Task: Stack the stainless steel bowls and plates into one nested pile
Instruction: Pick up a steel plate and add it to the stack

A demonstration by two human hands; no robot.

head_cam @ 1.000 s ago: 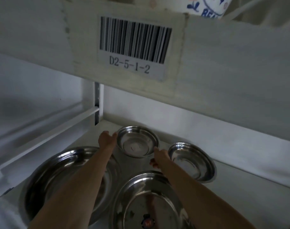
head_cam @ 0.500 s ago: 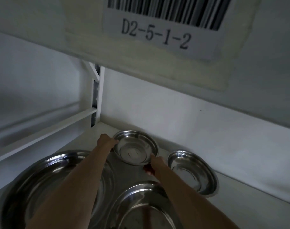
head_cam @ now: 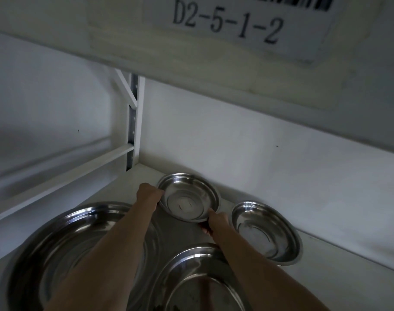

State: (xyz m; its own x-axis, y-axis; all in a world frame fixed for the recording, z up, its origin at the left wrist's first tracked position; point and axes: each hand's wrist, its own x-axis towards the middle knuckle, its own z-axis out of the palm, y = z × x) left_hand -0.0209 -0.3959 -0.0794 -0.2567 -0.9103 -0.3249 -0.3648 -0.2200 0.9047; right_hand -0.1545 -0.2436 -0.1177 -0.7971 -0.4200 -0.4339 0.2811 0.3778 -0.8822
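Two bare forearms reach into a dim white shelf [head_cam: 326,277] where four stainless steel dishes lie apart, none nested yet. The step in hand looks like picking up the first piece: the small bowl [head_cam: 188,197] at the back, near the rear wall. The left hand [head_cam: 148,195] grips its left rim with curled fingers; the right hand [head_cam: 215,223] pinches its near right rim, so both grips are closed on this one bowl. The bowl is round, shallow and shiny, tipped toward the viewer, with a flat base.

Just right of it sits a second small bowl [head_cam: 266,232]. A large basin [head_cam: 57,248] lies front left, under the left forearm, and a medium plate [head_cam: 191,283] front centre. Next, the held bowl likely needs lifting clear and lowering level into a wider dish, without rims clashing.
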